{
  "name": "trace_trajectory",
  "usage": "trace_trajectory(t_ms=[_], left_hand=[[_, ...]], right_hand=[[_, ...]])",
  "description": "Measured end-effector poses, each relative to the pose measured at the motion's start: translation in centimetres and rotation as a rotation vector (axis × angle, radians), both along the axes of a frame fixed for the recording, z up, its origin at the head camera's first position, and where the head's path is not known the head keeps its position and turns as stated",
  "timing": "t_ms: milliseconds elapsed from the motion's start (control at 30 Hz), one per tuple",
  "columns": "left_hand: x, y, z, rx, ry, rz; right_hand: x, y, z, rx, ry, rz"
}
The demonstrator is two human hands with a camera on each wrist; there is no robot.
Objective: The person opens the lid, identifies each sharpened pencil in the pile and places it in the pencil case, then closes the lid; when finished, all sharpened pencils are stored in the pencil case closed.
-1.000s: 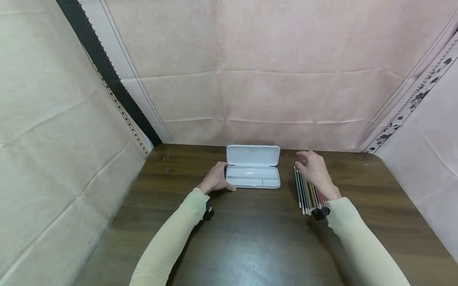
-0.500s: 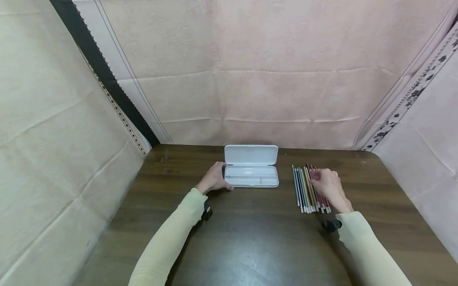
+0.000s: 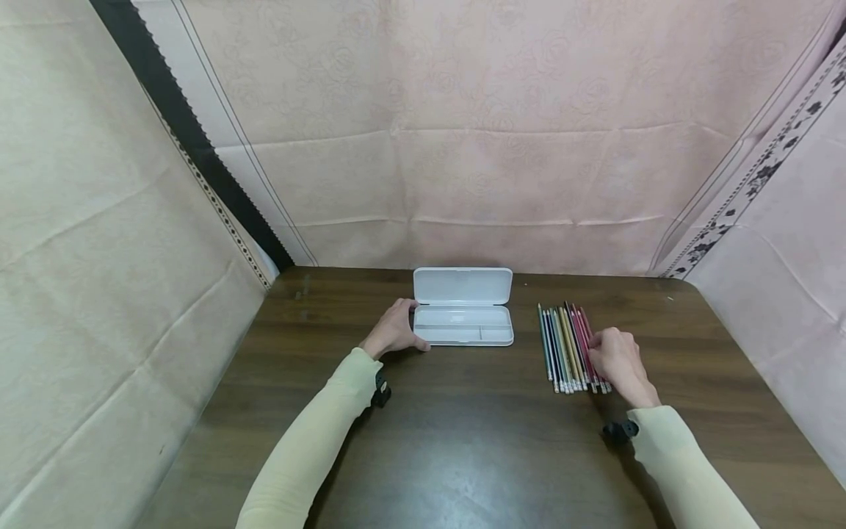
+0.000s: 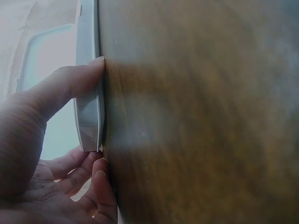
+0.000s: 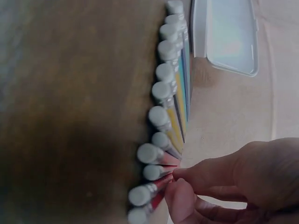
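Left hand (image 3: 396, 329): I've got the white pencil case (image 3: 456, 343) by its left end, thumb pressed on the front wall, fingers bent round the end and back corner. Case sits on the brown wood-grain table (image 3: 423, 448), near its far edge, roughly ahead of me. Lid (image 3: 463, 286) swung open on the far side; inner dividers show, one running lengthwise plus a short crosswise one at the right of the front section.

Right hand (image 3: 617, 360): thumb and index fingertip pinch a red pencil (image 5: 162, 182) near its eraser end, at the right side of the row; can't tell exactly which of the reds. Row of pencils (image 3: 560, 349) lies flat on the table, to the right of the case and apart from it. White erasers (image 5: 159, 116) toward me, points away. Colours left to right: blue-teal, then yellow-gold with dark ones among them, then pinks and reds. Packed side by side, ends slightly uneven.

Pale yellow-green sleeves (image 3: 307, 441) on both arms, black wrist camera on each: left (image 3: 381, 389), right (image 3: 620, 432). Behind the table, pinkish cloth (image 3: 502, 132) with faint roses; black strip (image 3: 205, 147) up the left, dark floral border (image 3: 767, 173) on the right.
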State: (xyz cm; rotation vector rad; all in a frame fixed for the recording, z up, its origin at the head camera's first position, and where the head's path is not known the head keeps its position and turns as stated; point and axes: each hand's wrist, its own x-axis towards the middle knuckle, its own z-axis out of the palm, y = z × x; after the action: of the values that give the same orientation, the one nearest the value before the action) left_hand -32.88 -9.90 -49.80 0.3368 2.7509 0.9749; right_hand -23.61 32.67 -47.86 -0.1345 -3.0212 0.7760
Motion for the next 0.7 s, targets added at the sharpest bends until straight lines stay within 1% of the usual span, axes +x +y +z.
trace_trajectory(t_ms=[133, 300, 500, 700], left_hand=[[-0.01, -0.06, 0.04, -0.001, 0.003, 0.000], [0.12, -0.05, 0.18, 0.012, -0.014, 0.010], [0.01, -0.05, 0.00, 0.010, -0.019, 0.006], [-0.16, -0.09, -0.08, 0.001, -0.022, 0.002]], right_hand=[[0.08, -0.01, -0.11, 0.008, -0.022, -0.026], [0.17, 0.07, -0.30, 0.020, -0.010, -0.021], [0.17, -0.01, -0.13, 0.042, -0.075, -0.034], [-0.12, -0.05, 0.17, 0.076, -0.105, -0.046]])
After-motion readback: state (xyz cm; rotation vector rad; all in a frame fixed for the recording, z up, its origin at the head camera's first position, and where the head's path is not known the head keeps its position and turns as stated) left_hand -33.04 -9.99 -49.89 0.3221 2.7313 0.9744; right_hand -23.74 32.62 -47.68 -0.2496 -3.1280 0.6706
